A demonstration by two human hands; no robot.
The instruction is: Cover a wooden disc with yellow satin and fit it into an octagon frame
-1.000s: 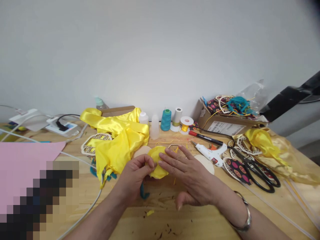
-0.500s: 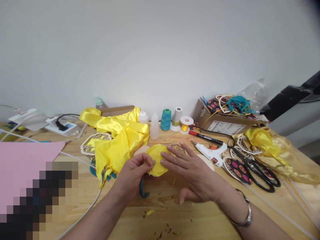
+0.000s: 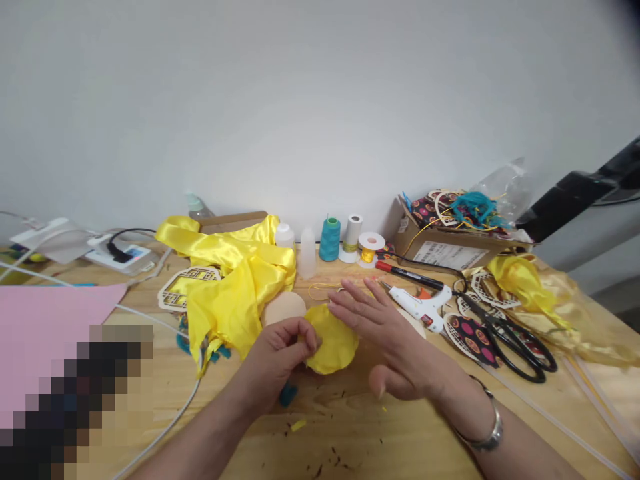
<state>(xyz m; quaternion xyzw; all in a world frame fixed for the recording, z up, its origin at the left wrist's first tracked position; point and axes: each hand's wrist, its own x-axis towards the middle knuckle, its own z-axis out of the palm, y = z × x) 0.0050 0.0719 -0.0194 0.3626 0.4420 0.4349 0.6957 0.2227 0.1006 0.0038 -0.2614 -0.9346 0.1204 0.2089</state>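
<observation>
A small round disc covered in yellow fabric [image 3: 333,345] lies on the wooden table [image 3: 350,433] in front of me. My left hand [image 3: 280,357] pinches its left edge with fingers curled. My right hand [image 3: 385,333] hovers just right of the disc with fingers stretched out and nothing in it; a metal bracelet sits on that wrist. A bare wooden disc [image 3: 284,308] lies just behind the left hand.
A heap of yellow satin [image 3: 235,280] lies at the left, over a wooden lattice piece [image 3: 175,288]. Thread spools [image 3: 330,239], a glue gun [image 3: 417,307], a marker, black scissors [image 3: 510,340] and a cardboard box [image 3: 450,247] stand behind and right. Pink paper [image 3: 45,320] lies far left.
The yellow disc has been turned and drawn nearer, its smooth face showing. My right hand has lifted off it and moved right; the bare wooden disc behind is uncovered.
</observation>
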